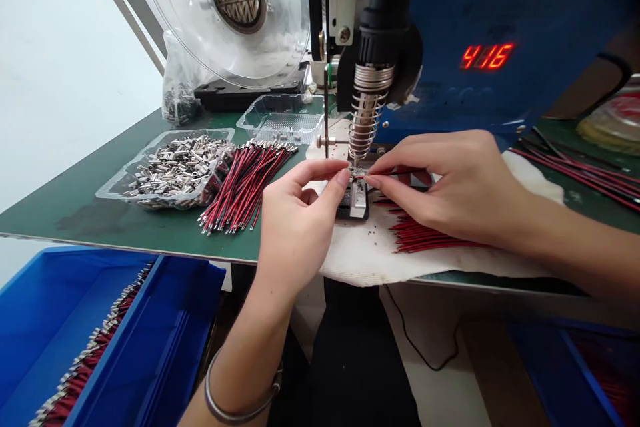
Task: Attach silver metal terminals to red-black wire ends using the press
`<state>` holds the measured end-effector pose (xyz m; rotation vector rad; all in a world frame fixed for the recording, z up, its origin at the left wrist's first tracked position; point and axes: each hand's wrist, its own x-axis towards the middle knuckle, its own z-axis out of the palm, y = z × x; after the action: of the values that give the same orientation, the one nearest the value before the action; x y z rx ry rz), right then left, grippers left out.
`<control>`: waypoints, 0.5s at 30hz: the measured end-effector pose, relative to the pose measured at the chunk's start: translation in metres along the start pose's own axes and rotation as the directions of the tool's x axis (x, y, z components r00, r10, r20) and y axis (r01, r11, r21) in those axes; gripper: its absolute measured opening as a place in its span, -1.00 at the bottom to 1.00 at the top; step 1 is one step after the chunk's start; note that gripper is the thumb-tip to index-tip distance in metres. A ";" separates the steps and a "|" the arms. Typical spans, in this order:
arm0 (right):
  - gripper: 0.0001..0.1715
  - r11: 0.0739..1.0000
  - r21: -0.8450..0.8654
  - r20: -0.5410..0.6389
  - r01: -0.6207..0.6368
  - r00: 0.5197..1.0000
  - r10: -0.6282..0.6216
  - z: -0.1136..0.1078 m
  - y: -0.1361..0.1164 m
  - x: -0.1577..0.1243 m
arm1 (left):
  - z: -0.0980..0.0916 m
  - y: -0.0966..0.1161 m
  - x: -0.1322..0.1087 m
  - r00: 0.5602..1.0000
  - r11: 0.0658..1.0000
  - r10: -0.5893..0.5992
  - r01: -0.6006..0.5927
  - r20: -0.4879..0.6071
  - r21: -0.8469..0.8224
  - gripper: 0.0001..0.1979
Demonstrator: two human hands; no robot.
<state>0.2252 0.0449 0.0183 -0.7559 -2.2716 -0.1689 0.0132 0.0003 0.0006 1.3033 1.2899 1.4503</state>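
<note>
My left hand (300,217) is at the machine's small metal fixture (358,199), thumb and forefinger pinched at its left side; what they hold is too small to make out. From the right, my right hand (450,180) pinches a thin red and black wire, its end at the fixture under the spring-wrapped press head (367,113). Red and black wires (430,237) lie on a white cloth (360,257) below my right hand. Left of my left hand is a bundle of red and black wires (245,187), beside a clear tray of small metal parts (135,197).
The blue machine body (435,93) with a red display fills the back right. An open clear tray (250,121) and a plastic reel (185,13) stand behind. Blue bins (30,333) sit below the table's left edge. More wires (575,177) lie at the right.
</note>
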 end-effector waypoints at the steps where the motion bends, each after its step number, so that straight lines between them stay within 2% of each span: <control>1: -0.85 1.000 0.003 0.005 -0.007 1.000 0.007 0.000 0.000 0.000 | 0.000 0.000 0.000 1.000 1.000 -0.001 0.001 0.000 0.000 -0.90; 5: -0.85 1.000 0.020 0.009 -0.012 1.000 0.012 0.000 0.001 0.001 | -0.001 -0.001 0.000 1.000 1.000 0.007 -0.007 -0.014 -0.004 -0.83; 11: -0.88 0.998 0.011 0.041 -0.068 0.997 0.068 0.000 0.001 -0.001 | -0.001 -0.002 0.001 1.000 1.000 -0.001 0.001 -0.007 -0.005 -0.91; 15: -0.86 0.998 0.008 0.041 -0.059 0.997 0.059 -0.001 0.001 -0.001 | -0.001 -0.002 -0.002 1.000 1.000 -0.004 0.003 -0.010 -0.019 -0.93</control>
<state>0.2265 0.0450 0.0185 -0.8279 -2.2840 -0.1163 0.0123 -0.0011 -0.0017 1.2823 1.2811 1.4647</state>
